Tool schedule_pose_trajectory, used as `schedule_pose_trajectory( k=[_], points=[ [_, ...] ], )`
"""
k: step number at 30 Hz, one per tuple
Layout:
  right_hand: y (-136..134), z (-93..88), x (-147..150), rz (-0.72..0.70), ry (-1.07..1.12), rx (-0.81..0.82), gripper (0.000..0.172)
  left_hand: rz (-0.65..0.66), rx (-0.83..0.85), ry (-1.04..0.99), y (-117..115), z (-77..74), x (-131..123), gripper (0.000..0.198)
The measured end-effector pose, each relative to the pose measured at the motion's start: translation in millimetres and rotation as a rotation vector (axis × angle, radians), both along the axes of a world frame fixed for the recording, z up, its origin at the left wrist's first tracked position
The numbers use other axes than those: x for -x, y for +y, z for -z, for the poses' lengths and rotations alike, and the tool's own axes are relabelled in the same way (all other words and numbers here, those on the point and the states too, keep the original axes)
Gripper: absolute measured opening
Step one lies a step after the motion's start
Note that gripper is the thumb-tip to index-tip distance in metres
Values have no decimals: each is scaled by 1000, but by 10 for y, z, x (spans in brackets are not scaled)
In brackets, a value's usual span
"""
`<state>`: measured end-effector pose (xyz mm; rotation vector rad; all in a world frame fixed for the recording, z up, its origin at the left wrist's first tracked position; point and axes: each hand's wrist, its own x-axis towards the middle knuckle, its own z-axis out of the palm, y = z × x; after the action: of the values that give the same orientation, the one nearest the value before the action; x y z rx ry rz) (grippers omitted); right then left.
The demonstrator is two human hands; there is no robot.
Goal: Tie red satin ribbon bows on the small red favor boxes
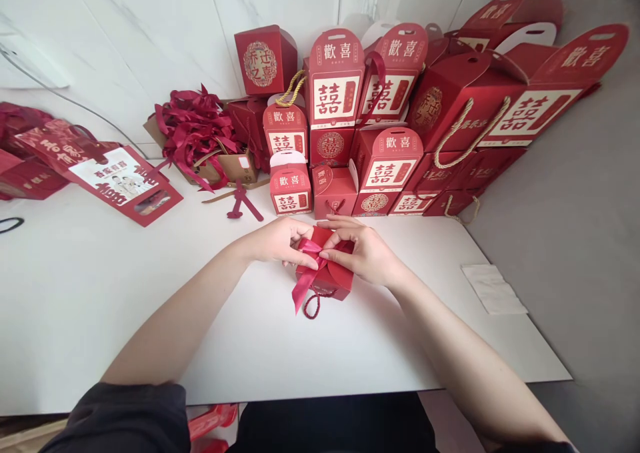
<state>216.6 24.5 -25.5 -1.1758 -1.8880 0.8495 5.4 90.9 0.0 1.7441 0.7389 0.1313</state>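
Note:
A small red gift box (333,281) sits on the white table in front of me, with a dark red cord handle (312,306) hanging at its near side. Over its top lies a shiny red ribbon (303,287), looped at the middle, one tail trailing down the front left. My left hand (287,241) is at the box's left, thumb and fingers closed on the ribbon loop. From the right, my right hand (364,251) pinches the ribbon near its middle between thumb and index finger, its other fingers stretched over the box. Part of the ribbon is hidden under my fingers.
Stacked red gift boxes (383,169) line the wall behind. A cardboard box (227,167) overflows with red ribbons (197,129); ribbon strips (245,203) lie before it. At left is a flat red bag (125,183), at right a white tissue (493,289) near the table edge.

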Motion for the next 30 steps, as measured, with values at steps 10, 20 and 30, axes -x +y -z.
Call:
schedule_pose_trajectory(
  k=[10,20,30],
  points=[
    [7,57,-156,-84,222,164,23,5,-19,-166,35,114,-24,39],
    [62,33,-308,-71,328,286,35,-255,-546,-108,-155,-15,-171,25],
    [90,75,-224,-129,357,216,38,-195,-643,-25,-336,70,-334,8]
  ],
)
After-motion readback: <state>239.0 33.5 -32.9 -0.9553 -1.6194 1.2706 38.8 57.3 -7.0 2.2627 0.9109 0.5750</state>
